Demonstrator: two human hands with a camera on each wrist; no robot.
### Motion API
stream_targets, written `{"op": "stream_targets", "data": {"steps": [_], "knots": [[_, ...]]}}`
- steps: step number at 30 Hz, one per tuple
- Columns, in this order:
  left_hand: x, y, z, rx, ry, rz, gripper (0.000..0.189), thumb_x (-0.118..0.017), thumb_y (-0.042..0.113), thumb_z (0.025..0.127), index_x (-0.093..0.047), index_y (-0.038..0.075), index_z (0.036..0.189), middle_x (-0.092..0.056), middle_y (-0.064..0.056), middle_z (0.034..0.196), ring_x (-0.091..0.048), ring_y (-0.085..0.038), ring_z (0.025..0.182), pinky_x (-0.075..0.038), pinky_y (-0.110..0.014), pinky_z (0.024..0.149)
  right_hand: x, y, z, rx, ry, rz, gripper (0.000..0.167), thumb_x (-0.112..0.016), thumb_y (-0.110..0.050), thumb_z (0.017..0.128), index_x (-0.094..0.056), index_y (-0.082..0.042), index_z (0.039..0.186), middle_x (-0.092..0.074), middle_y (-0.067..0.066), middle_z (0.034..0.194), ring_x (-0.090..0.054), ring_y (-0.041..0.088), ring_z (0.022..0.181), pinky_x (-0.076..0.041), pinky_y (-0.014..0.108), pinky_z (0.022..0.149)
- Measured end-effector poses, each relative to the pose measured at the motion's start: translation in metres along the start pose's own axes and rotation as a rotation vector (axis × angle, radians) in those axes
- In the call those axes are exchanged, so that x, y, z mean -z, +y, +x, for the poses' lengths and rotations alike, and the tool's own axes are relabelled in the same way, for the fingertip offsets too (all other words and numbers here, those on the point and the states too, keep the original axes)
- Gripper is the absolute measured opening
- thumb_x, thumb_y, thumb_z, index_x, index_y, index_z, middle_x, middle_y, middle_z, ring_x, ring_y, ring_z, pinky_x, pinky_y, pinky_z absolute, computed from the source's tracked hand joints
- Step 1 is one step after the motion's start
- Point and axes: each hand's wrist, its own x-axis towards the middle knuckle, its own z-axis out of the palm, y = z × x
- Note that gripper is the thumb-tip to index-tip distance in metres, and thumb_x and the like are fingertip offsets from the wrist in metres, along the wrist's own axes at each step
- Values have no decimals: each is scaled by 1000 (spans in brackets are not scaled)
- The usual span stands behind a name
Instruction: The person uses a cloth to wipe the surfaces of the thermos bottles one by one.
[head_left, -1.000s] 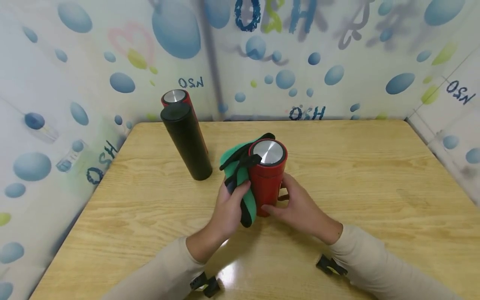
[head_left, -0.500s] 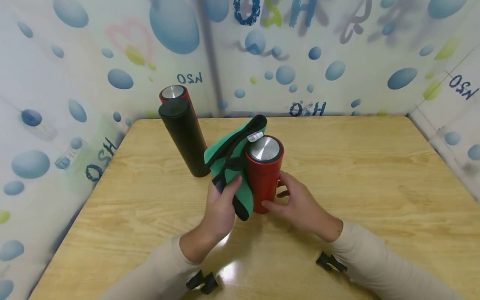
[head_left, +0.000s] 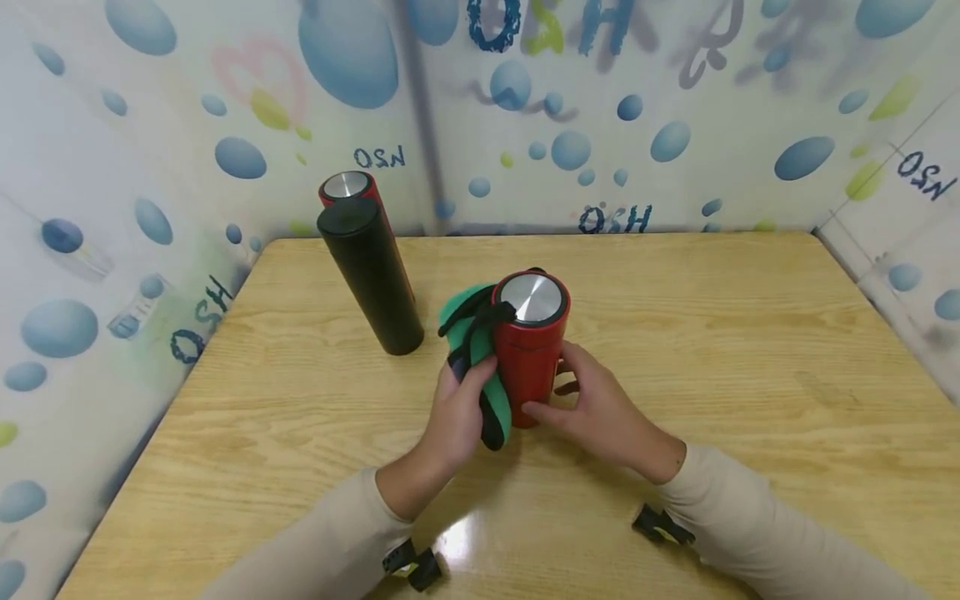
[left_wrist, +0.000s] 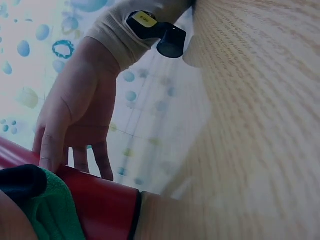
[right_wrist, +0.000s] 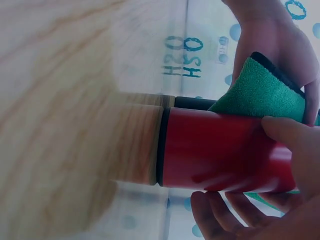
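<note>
A red thermos bottle (head_left: 528, 367) with a shiny metal top stands upright on the table in the middle of the head view. On its left side lies a green cloth (head_left: 492, 392) with black edging, gripped by my left hand (head_left: 450, 425). My right hand (head_left: 600, 412) holds the lower part of the bottle from the right, thumb in front. The right wrist view shows the thumb on the red bottle (right_wrist: 220, 150), fingers on its other side, and the cloth (right_wrist: 262, 92) against it. My left fingers are largely hidden behind the cloth.
Behind and to the left stands a black bottle (head_left: 375, 283), partly covering a second red bottle (head_left: 347, 185) with a metal top. The wooden table (head_left: 735, 350) meets a wall (head_left: 660, 100) with blue dots at its back edge.
Half a second ago the cloth reached higher and further left; now its upper end is lower and partly behind the bottle. My left hand has moved slightly right. The right hand keeps its place.
</note>
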Motion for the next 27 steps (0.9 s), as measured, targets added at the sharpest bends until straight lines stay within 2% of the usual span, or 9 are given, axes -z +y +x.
{"op": "stream_targets", "data": {"steps": [5,14,18,22,27], "knots": [[0,4,-1,-5,21,-23,44,-42,12,98,-44,2,141,-54,-10,136,-52,-16,124,-43,-30,108,-1,-1,-1,-15,-23,8,70,-81,-18,83,-44,-13,143,-58,5,134,-59,23,113,-57,43,89],[-4,24,-9,-86,109,-160,45,-47,7,94,-46,-5,138,-60,4,124,-55,-10,119,-45,-25,105,-1,-3,2,-30,-15,-5,70,-81,-20,83,-44,-13,142,-61,5,131,-61,22,112,-55,45,92],[-7,28,-14,-103,129,-151,43,-48,6,95,-47,-5,136,-61,4,121,-55,-9,114,-46,-23,102,-1,-4,1,-30,-11,-14,73,-82,-20,82,-42,-12,143,-60,5,133,-60,23,116,-54,47,95],[-8,23,-11,-99,85,-106,45,-47,8,96,-44,-4,140,-57,-2,129,-52,-11,121,-43,-23,107,0,-4,1,-13,7,-2,75,-83,-18,81,-40,-12,143,-60,6,133,-59,24,119,-53,50,96],[-6,14,-8,-48,25,-58,46,-43,11,98,-41,0,143,-51,-11,137,-49,-15,125,-42,-24,108,-1,-3,-1,-18,-5,25,77,-82,-16,81,-37,-11,144,-60,8,135,-60,25,120,-53,50,98]]}}
